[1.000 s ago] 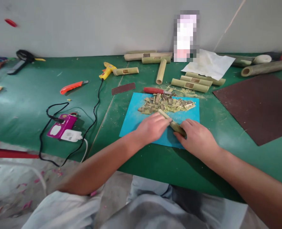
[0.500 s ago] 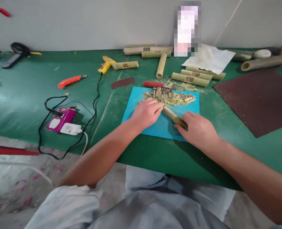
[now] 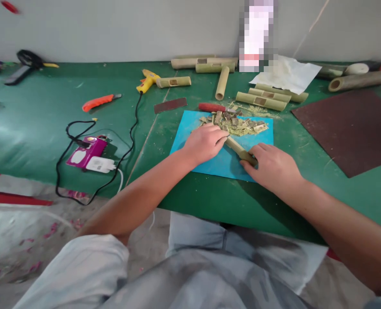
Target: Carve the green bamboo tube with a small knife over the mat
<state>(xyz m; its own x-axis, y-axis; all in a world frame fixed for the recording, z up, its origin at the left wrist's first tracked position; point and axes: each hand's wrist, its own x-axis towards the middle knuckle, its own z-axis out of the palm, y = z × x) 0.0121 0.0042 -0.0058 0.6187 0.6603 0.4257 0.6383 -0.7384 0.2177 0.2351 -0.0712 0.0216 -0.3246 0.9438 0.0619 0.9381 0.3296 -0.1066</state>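
A pale green bamboo piece (image 3: 237, 147) lies slanted over the blue sheet (image 3: 186, 128), its near end to the right. My left hand (image 3: 206, 143) is closed at its far end, fingers bent over it; a small dark bit shows at the fingertips, too small to name. Around the near end, the thumb and fingers of my right hand (image 3: 270, 165) are wrapped. Just beyond my hands is a heap of bamboo chips and shavings (image 3: 242, 126). A red-handled tool (image 3: 212, 107) rests at the sheet's far edge, its tip among the chips.
Cut bamboo tubes (image 3: 261, 101) lie behind the sheet, near white paper (image 3: 288, 73). A dark brown board (image 3: 351, 128) is at right. To the left are a yellow glue gun (image 3: 147, 81), an orange cutter (image 3: 98, 103), a sanding strip (image 3: 170, 105) and a purple power block (image 3: 89, 152) with cables.
The whole view has shifted slightly, so the table items appear a little higher and further right. Both hands keep their hold on the bamboo piece.
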